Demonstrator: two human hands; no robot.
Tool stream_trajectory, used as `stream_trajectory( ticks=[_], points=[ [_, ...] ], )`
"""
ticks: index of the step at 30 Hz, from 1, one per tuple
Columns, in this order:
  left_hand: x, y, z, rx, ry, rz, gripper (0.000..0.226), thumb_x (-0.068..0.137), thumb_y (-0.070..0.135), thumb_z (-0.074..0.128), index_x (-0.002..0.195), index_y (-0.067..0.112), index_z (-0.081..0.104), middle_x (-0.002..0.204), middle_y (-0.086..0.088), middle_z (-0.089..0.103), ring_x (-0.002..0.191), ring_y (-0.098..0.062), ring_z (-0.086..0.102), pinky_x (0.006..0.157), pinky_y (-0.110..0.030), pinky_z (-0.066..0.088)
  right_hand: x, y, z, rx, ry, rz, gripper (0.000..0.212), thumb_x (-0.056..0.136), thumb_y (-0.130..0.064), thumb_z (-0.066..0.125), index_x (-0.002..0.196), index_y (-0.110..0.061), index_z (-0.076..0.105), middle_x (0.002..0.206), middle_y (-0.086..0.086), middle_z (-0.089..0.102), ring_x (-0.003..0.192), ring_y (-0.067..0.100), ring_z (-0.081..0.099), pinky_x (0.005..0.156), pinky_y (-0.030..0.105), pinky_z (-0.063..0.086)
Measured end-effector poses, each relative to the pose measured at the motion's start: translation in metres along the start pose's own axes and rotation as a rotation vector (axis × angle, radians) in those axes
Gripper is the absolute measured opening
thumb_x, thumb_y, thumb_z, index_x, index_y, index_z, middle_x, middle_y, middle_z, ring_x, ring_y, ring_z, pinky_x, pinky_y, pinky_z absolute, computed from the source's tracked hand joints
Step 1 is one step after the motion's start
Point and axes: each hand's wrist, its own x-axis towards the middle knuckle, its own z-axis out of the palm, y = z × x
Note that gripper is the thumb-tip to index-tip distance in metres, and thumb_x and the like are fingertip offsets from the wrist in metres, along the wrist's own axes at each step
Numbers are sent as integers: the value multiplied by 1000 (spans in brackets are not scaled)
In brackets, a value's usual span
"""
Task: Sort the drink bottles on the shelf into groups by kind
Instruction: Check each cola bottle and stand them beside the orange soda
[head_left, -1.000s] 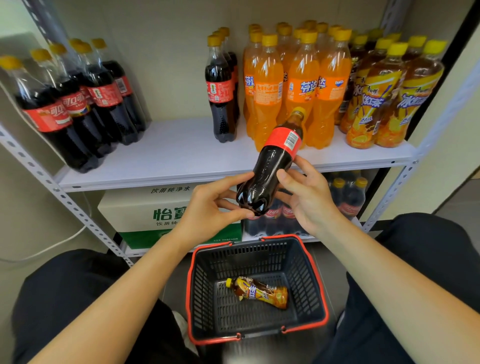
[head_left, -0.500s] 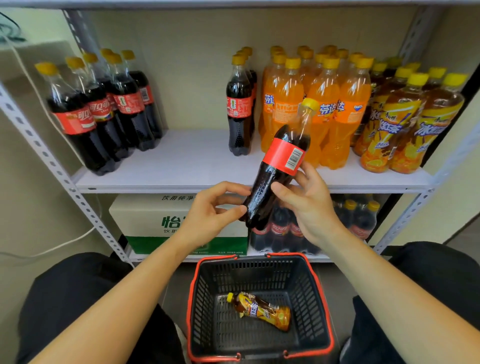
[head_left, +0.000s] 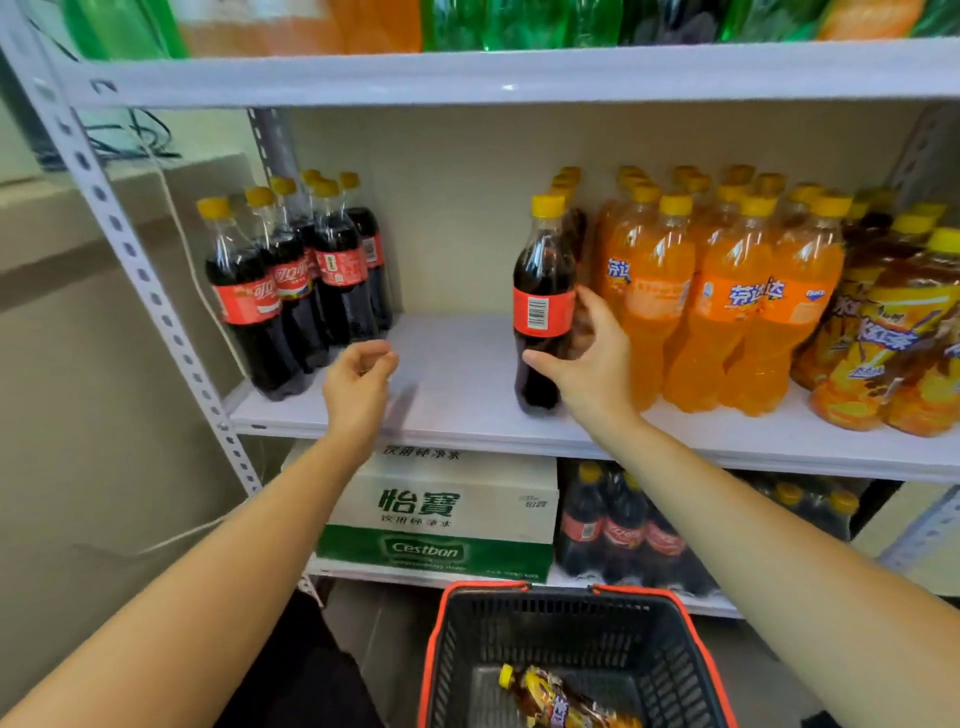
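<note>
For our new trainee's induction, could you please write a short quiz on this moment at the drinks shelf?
1. True or false: the right hand grips a cola bottle upright, next to the orange soda bottles.
2. What lies in the basket? A) a tea bottle B) a green bottle C) a carton
3. Fill the gap: the left hand holds ____.
Key: 1 true; 2 A; 3 nothing.
</note>
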Motion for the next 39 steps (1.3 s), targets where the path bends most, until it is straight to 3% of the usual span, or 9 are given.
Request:
stream_trajectory(
  ticks=[5,13,17,22,25,29,32,35,39],
  points=[
    [59,-7,-9,203,122,50,51,94,22,73,139,9,55,138,-11,61,128,-27,57,105,-32,44,16,19,11,-68,69,-8,82,75,-5,88,146,-18,50,135,-2,65,126,15,61,107,44,52],
    [112,-7,7,486,196,37,85,91,38,75,157,13,28,146,-19,54,132,-43,52,105,-53,44,22,33,2,-158,44,-41,83,80,-14,87,150,-24,44,137,-12,61,123,4,58,101,23,52],
    [122,-13,14,593,247,64,80,92,33,75,154,8,31,145,-21,54,130,-46,53,101,-58,45,21,41,2,-179,20,-17,79,79,-16,87,147,-24,47,127,-16,62,120,7,60,99,26,53],
    [127,-14,7,626,234,111,70,86,33,82,139,2,48,134,-23,59,124,-47,56,98,-57,47,24,44,1,-191,-37,25,77,82,-17,85,147,-25,45,135,-12,60,129,14,57,106,34,50],
    [115,-13,0,561,165,155,69,82,35,85,134,5,52,132,-18,64,123,-41,59,102,-53,48,26,40,-1,-208,-119,82,76,86,-16,81,150,-25,40,146,-4,55,137,19,51,112,43,46],
    [79,-9,-5,494,82,224,63,78,36,87,127,11,57,123,-8,70,111,-30,65,92,-40,50,16,24,-8,-167,-214,160,86,86,-13,81,156,-23,33,151,-1,51,141,21,48,115,48,43],
    [44,-1,-5,451,15,247,62,74,36,90,124,13,61,118,-2,72,102,-21,68,87,-35,51,-8,11,-14,-148,-124,183,86,84,-13,82,156,-18,34,148,5,52,133,24,54,107,37,50],
    [5,10,-1,386,-82,245,58,72,32,92,119,14,64,112,1,73,93,-20,71,89,-43,57,-40,-1,-22,-131,-119,141,74,84,-16,83,148,-20,46,130,0,60,110,15,63,80,15,54],
    [-50,30,13,271,-210,227,52,72,25,93,115,15,64,104,6,72,84,-17,72,84,-47,60,-75,-4,-33,-94,-300,207,73,82,-24,86,145,-25,50,130,-7,59,114,13,63,90,29,58]
  ],
)
